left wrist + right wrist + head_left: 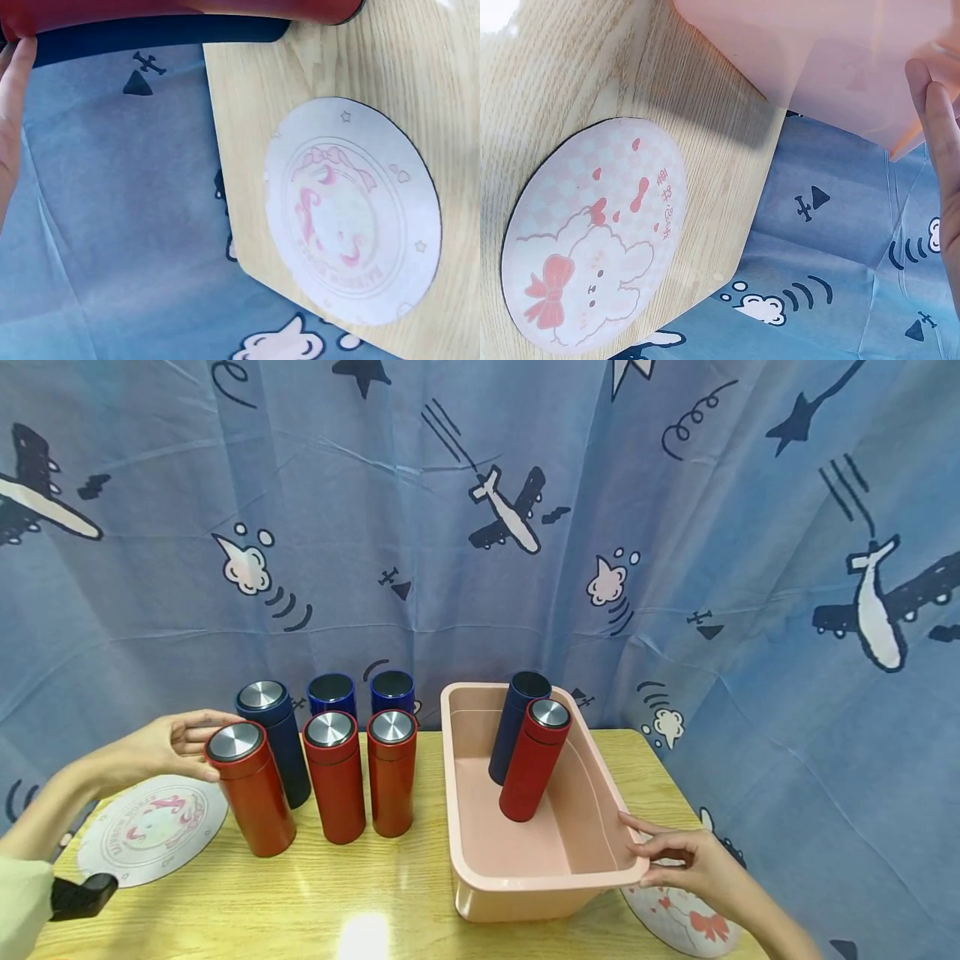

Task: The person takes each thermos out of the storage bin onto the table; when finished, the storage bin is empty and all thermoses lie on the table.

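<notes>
On the left, my left hand (183,743) holds the upper part of a red thermos bottle (258,802), its thumb at the side near the silver-topped lid. A fingertip also meets this bottle's red side in the left wrist view. Right behind it stands a dark blue thermos bottle (288,760). My right hand (686,860) pinches the near right rim of a pink plastic bin (540,883). Inside the bin, a red thermos bottle (532,768) stands in front of a dark blue one (510,735), partly covering it.
Two more red bottles (335,785) (392,781) stand on the wooden table (300,910), with two blue bottles (332,690) (392,688) behind them. Round mats lie at the left (352,217) and right (600,232). A blue patterned curtain (375,543) hangs behind the table.
</notes>
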Demonstrator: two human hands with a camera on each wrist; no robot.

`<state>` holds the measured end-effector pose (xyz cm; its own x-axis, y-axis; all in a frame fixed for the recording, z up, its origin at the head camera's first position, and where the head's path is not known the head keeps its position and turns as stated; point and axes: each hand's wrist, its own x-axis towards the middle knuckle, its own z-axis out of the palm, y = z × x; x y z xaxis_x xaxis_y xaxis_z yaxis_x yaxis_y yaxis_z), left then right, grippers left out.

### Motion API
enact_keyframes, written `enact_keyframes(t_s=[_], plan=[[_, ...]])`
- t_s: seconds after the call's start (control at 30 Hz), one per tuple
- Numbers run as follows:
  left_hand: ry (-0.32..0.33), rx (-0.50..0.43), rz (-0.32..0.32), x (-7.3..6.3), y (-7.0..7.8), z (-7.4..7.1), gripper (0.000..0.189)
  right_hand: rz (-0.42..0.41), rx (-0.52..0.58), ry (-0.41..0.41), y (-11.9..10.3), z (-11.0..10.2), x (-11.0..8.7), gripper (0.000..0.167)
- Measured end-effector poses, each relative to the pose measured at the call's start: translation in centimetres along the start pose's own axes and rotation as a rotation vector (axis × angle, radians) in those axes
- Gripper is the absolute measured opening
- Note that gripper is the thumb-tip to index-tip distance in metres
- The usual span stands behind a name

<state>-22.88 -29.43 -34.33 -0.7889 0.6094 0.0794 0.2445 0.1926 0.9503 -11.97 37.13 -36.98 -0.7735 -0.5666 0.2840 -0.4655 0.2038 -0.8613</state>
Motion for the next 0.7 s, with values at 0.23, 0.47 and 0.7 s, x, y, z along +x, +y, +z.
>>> enact_keyframes(t_s=[0.23, 0.47, 0.7], plan=[[0.15, 0.063, -0.041, -1.0, -0.2, 0.3, 0.047, 0.005, 0.029, -0.002, 0.1, 0.0, 0.0, 0.032], [0.22, 0.096, -0.02, -0.7, -0.7, 1.0, 0.049, 0.009, 0.053, -0.01, 0.0, 0.0, 0.0, 0.032], [0.205, 0.051, 0.025, -0.9, -1.5, 1.2, 0.051, 0.003, 0.053, -0.013, 0.0, 0.0, 0.0, 0.034]])
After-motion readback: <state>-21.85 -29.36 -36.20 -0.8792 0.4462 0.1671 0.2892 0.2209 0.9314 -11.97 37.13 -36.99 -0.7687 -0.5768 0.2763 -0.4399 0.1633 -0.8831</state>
